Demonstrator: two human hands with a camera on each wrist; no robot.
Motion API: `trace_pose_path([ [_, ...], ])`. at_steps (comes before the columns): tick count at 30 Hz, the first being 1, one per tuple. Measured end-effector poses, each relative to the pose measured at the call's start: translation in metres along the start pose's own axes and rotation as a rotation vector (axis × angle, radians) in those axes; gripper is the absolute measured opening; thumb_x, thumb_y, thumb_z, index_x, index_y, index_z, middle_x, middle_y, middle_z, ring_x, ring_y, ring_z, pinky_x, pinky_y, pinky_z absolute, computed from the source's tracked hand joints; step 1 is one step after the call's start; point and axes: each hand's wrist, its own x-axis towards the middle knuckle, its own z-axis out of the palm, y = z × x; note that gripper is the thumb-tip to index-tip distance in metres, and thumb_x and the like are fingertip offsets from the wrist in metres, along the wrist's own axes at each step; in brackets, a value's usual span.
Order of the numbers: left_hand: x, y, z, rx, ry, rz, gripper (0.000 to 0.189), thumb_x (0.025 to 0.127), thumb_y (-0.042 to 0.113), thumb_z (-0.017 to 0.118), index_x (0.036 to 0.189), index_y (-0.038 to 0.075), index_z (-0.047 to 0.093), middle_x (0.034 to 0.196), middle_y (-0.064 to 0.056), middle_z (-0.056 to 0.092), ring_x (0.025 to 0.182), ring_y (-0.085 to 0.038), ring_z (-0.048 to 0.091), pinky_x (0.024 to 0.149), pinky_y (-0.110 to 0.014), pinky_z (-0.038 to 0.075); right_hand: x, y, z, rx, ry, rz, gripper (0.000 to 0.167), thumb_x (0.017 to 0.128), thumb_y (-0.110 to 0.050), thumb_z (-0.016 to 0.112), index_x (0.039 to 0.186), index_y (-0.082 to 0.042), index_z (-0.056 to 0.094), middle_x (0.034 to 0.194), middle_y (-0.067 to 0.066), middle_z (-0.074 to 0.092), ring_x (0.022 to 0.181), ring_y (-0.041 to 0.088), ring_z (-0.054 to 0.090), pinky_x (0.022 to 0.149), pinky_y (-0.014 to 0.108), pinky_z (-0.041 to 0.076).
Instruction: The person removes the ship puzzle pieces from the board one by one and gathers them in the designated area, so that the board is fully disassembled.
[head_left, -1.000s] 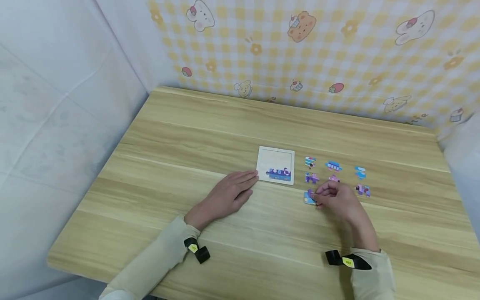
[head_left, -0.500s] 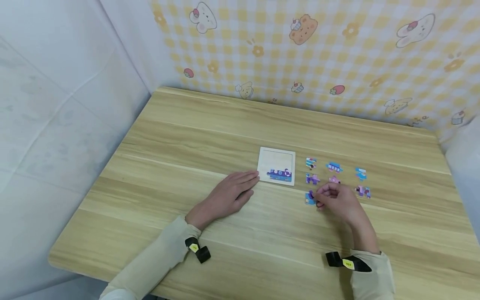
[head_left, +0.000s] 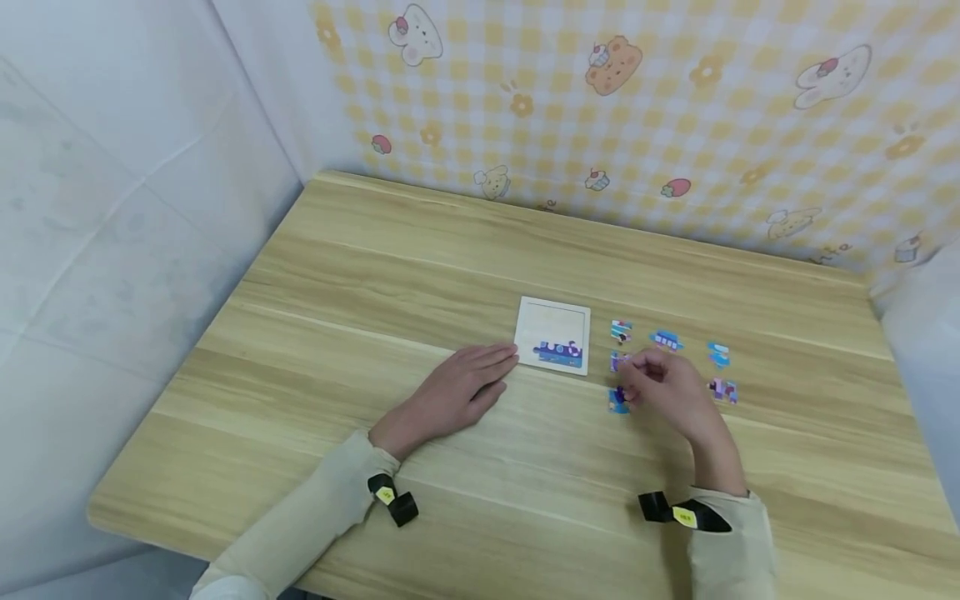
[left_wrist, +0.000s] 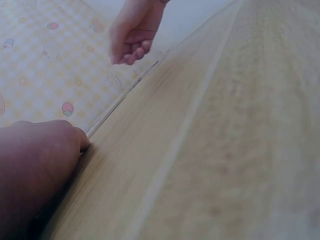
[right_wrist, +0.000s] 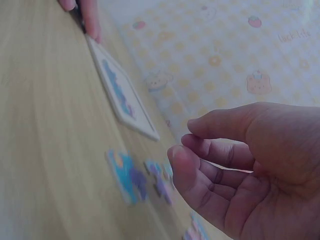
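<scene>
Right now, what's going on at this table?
A person is doing a small jigsaw. The left hand lies flat on the table, fingertips at the tray, whose bottom row alone is filled. The right hand hovers empty, fingers loosely curled, over loose pieces beside the tray, nearest a blue piece.

A pale wooden table (head_left: 420, 275) sits in a corner — yellow checked cartoon wallpaper (head_left: 675, 108) behind, white wall (head_left: 112, 208) left.

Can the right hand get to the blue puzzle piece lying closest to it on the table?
Probably yes. The right hand hovers just beside the blue puzzle piece, holding nothing, and only bare table lies between them.
</scene>
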Motion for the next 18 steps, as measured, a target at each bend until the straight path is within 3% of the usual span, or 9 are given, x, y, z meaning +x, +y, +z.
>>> trace_pose_path([
  [6,0.000,-0.002,0.001,0.004,-0.028,0.003,0.047,0.109,0.024,0.051,0.152,0.005,0.050,0.160,-0.007,0.045,0.151,-0.020,0.038,0.125,-0.040,0.029,0.023,-0.015,0.019,0.020,-0.033,-0.078,0.024,0.106,-0.018,0.062,0.106,0.005,0.069,0.080,0.015,0.067,0.069,0.020,0.065,0.063,0.028,0.059],
  [12,-0.001,-0.002,0.001,-0.002,-0.009,0.004,0.046,0.109,0.023,0.052,0.151,0.005,0.052,0.159,-0.007,0.047,0.150,-0.020,0.039,0.124,-0.041,0.030,0.050,-0.033,0.041,0.032,-0.061,-0.140,0.028,0.106,-0.021,0.062,0.112,0.004,0.073,0.081,0.016,0.069,0.070,0.022,0.063,0.062,0.027,0.056],
  [18,-0.001,0.000,0.000,-0.002,-0.013,0.010,0.047,0.109,0.024,0.051,0.152,0.005,0.051,0.159,-0.006,0.046,0.151,-0.020,0.038,0.124,-0.040,0.030,0.061,-0.042,0.051,-0.075,-0.043,-0.120,0.024,0.103,-0.016,0.065,0.115,0.003,0.075,0.093,0.014,0.073,0.078,0.022,0.064,0.067,0.028,0.054],
])
